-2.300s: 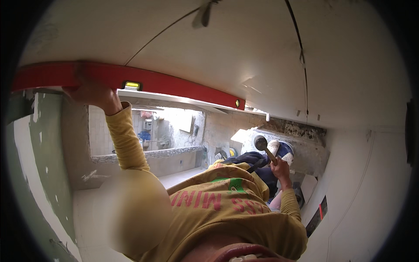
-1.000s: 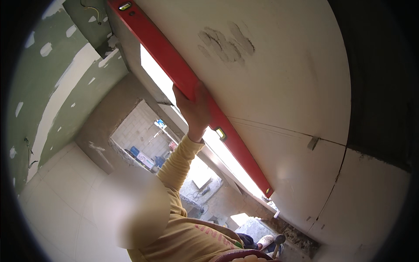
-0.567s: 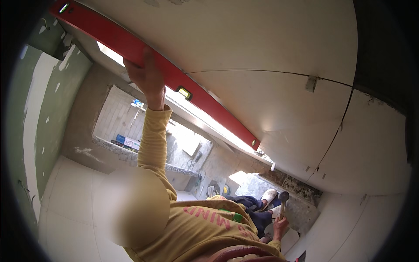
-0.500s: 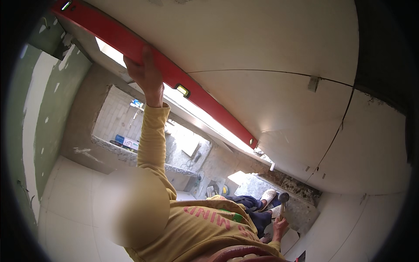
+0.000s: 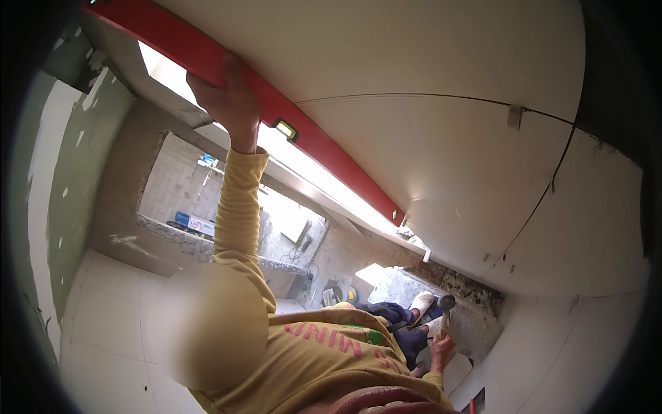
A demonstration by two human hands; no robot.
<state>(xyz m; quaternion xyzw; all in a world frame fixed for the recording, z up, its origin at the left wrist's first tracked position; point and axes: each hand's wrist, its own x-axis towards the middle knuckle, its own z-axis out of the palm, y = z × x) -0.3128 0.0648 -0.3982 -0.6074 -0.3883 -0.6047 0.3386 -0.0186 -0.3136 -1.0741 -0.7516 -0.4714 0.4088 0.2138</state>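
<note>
A long red spirit level [image 5: 310, 148] lies along the large pale tiles [image 5: 441, 152], running from upper left down toward the middle. My left hand [image 5: 233, 103] is raised with its fingers around the level's edge, holding it there; part of the fingers is hidden behind the level. Low at the right, my right hand [image 5: 441, 350] grips the wooden handle of a mallet [image 5: 447, 303] with a dark round head. The mallet is held upright near my shoes, apart from the tiles.
Dark joints [image 5: 552, 183] run between the tiles. A rough opening with a ledge [image 5: 183, 233] holds a blue-and-white package [image 5: 195, 223]. Green wall board [image 5: 79, 165] with white filler stands at the left. A rough stone block [image 5: 400, 286] lies by my feet.
The whole view has shifted slightly, so the level and tiles sit a little higher. Both hands keep their holds, and the mallet stays low with little visible movement.
</note>
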